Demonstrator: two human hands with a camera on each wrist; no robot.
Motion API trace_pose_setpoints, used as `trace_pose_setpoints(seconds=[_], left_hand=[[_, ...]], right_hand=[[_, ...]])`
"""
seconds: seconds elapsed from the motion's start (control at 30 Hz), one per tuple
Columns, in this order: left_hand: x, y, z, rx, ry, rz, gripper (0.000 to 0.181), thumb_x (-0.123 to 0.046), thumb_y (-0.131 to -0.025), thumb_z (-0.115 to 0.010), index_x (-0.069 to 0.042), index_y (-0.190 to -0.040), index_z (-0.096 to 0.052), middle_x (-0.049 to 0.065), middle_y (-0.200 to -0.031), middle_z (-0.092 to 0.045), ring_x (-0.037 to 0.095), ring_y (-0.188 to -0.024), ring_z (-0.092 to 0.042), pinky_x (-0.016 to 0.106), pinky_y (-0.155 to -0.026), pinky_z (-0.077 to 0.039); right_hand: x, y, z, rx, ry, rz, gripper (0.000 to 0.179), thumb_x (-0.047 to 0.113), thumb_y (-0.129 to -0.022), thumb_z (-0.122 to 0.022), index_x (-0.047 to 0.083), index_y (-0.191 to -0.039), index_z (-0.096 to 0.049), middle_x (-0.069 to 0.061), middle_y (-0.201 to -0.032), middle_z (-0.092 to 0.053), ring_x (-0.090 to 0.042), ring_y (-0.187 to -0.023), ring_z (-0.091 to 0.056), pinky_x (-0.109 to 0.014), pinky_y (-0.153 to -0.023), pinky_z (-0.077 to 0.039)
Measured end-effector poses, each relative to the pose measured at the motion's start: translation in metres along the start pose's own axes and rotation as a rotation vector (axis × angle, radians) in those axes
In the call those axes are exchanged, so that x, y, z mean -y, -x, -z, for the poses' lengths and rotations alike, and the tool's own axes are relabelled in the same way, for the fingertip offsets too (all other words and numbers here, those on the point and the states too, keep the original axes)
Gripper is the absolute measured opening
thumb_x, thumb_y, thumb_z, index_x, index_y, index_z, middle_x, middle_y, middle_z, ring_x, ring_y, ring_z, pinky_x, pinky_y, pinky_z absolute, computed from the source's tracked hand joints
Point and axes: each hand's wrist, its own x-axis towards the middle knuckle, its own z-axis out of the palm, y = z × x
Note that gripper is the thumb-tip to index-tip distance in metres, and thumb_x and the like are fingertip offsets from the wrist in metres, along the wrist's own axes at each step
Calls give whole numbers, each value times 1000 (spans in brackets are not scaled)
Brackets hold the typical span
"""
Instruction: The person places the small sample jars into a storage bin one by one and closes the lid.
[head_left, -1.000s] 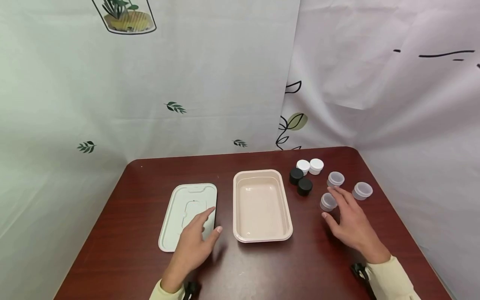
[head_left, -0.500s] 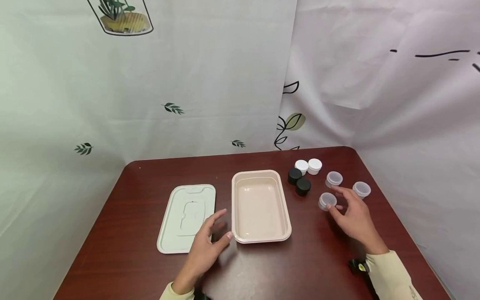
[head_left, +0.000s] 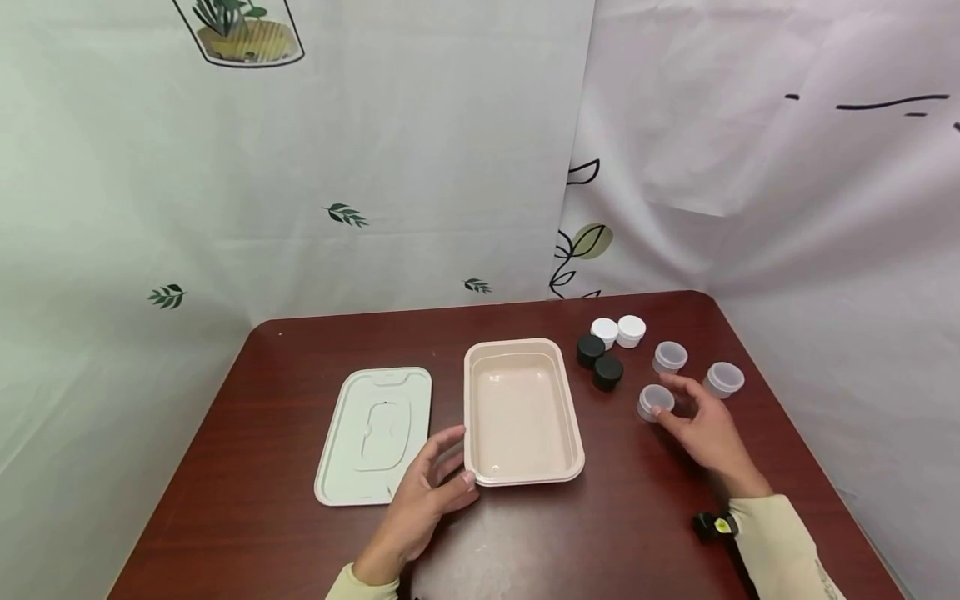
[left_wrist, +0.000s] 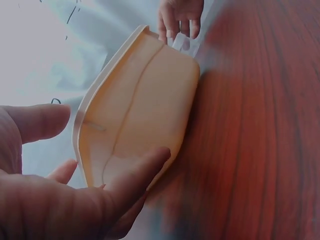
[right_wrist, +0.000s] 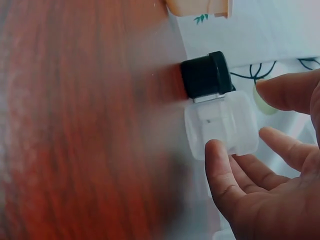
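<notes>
My left hand [head_left: 423,504] is at the near left corner of a beige rectangular tub [head_left: 525,480], with its thumb tip right at the rim. The left wrist view shows its fingers [left_wrist: 140,175] loosely extended along the tub's outer wall. My right hand [head_left: 712,437] reaches around a small clear jar [head_left: 655,402], thumb and index finger spread on its right side. In the right wrist view one finger [right_wrist: 218,165] overlaps the clear jar [right_wrist: 220,122], while another finger stands apart, beyond its top end.
A whitish flat lid [head_left: 375,433] lies left of the tub. Two black jars [head_left: 607,372] and two white jars [head_left: 632,331] stand right of it. Two more clear jars [head_left: 670,357] are behind the right hand. A printed cloth [head_left: 420,150] hangs behind the table [head_left: 247,467].
My left hand has moved right from above the lid to the tub's corner. The right hand has drawn in around the nearest clear jar. The jars and tub keep their places.
</notes>
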Motion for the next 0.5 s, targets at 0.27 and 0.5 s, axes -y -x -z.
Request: trace_pose_setpoints(seconds=[0.27,0.5], left_hand=[[6,-1,-4,45,3,-15,77,-4,-94,-75,-11,-160,-37,13,-175,-18,37,-151,-38,50,-103,-55],[9,0,-6,66,7,-46,76,0,-96,-71,-9,-161,-33,15,-176,-12,33,-148,-43,48,-106,-53]], right_hand=[[-8,1,-3,34,-89,-59,63,23,-97,-78,5,-152,-52,-23,-142,-65,14,-104,-55,-7,-84,-45],[-4,2,-3,37,-80,-92,65,24,-97,-78,4,-153,-51,-25,-141,-65,10,-105,-54,-5,-83,-44]])
